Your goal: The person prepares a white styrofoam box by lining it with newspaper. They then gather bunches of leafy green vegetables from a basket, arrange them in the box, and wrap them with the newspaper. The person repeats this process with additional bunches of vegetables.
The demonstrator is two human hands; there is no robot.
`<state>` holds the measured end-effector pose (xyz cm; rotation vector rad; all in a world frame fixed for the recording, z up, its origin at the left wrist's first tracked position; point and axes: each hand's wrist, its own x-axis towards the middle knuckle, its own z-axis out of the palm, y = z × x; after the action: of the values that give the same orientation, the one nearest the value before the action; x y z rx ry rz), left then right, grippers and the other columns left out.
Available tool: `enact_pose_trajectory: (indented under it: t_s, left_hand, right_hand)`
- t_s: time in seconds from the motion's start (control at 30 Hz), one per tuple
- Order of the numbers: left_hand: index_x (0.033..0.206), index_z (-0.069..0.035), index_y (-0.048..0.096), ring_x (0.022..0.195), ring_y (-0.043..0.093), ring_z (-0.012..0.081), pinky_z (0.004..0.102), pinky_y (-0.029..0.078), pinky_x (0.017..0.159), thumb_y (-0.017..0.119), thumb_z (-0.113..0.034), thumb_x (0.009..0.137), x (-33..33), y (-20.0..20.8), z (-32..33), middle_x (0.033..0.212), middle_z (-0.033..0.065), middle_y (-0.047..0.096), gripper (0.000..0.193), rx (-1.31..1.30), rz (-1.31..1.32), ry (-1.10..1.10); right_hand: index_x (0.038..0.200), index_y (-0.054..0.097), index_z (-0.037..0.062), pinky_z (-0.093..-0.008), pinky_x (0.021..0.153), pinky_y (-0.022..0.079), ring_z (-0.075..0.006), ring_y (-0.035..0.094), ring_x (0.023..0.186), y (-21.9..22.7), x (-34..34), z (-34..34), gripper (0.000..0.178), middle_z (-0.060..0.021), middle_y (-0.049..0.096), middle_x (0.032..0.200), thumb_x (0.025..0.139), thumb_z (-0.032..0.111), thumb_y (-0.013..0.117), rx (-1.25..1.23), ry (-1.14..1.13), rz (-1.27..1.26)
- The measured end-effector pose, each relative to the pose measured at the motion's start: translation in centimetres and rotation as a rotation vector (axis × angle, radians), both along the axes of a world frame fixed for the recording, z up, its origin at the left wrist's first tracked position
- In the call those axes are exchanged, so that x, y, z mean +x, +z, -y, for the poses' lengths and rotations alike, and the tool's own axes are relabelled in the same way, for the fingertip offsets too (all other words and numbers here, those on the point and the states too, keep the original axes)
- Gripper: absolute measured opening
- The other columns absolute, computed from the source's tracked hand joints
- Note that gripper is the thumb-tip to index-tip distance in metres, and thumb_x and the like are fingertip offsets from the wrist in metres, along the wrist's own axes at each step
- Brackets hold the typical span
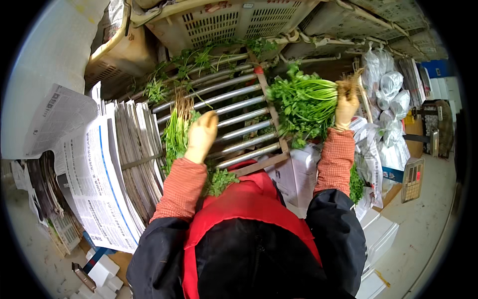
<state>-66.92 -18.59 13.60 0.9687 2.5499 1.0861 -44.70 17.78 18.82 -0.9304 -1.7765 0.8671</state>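
My right hand (346,108), in a pale glove, is closed around the root end of a bunch of leafy green herbs (306,99). Its stems and leaves spread leftward over the right side of a metal-bar rack (244,105), and brown roots stick out above the fingers. My left hand (202,135), also gloved, hovers over the rack's left part with its fingers curled; whether anything is in them is hidden. Just left of it lies a smaller bunch of rooted greens (175,130), roots pointing away from me. Loose leafy sprigs (219,182) lie by the near edge.
On the left stands a thick stack of newspapers (134,144), with loose sheets (89,169) over it. Yellowed plastic crates (224,25) line the far side. At right hang filled clear plastic bags (391,89), and a scale with a keypad (412,179) stands below them.
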Motion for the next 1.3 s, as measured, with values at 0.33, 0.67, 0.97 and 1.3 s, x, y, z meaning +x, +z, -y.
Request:
enact_pose_trajectory:
  t_s: [0.33,0.67,0.97,1.3]
  left_hand:
    - [0.104,-0.006,0.061,0.087,0.063,0.0323,0.0449,0.049,0.077,0.058,-0.008,0.077,6.5,0.9,-12.8,0.091,0.0155,0.064,0.027,0.083,-0.133,-0.534]
    - [0.115,-0.012,0.062,0.084,0.065,0.0388,0.0463,0.053,0.075,0.054,-0.028,0.088,2.0,-2.1,-9.1,0.091,0.0217,0.067,0.032,-0.402,-0.002,-0.374]
    - [0.103,-0.004,0.066,0.086,0.065,0.0343,0.0385,0.053,0.077,0.061,-0.008,0.084,4.0,4.5,-9.8,0.095,0.0156,0.067,0.020,0.358,-0.076,-0.259]
    - [0.115,-0.005,0.058,0.100,0.059,0.0346,0.0426,0.047,0.085,0.063,-0.010,0.080,8.4,1.4,-11.8,0.109,0.0163,0.061,0.035,0.185,-0.245,-0.510]
  right_hand:
    - [0.106,0.066,0.0019,-0.0296,0.078,0.051,-0.0158,0.062,0.084,6.9,-1.7,5.0,0.024,-0.0076,0.068,0.093,0.091,0.020,0.066,0.176,0.165,-0.306]
    - [0.119,0.064,0.0052,-0.0262,0.076,0.048,-0.0125,0.061,0.087,2.9,-0.9,-1.5,0.029,-0.0063,0.069,0.095,0.091,0.014,0.063,-0.036,-0.042,0.069]
    - [0.112,0.066,0.0044,-0.0279,0.081,0.053,-0.0188,0.067,0.091,3.7,-4.2,1.2,0.030,-0.0132,0.071,0.099,0.088,-0.005,0.053,-0.024,0.315,-0.109]
    - [0.108,0.066,0.0038,-0.0280,0.068,0.057,-0.0179,0.068,0.078,6.0,-5.4,4.8,0.022,-0.0112,0.070,0.092,0.091,0.018,0.063,0.278,0.170,-0.242]
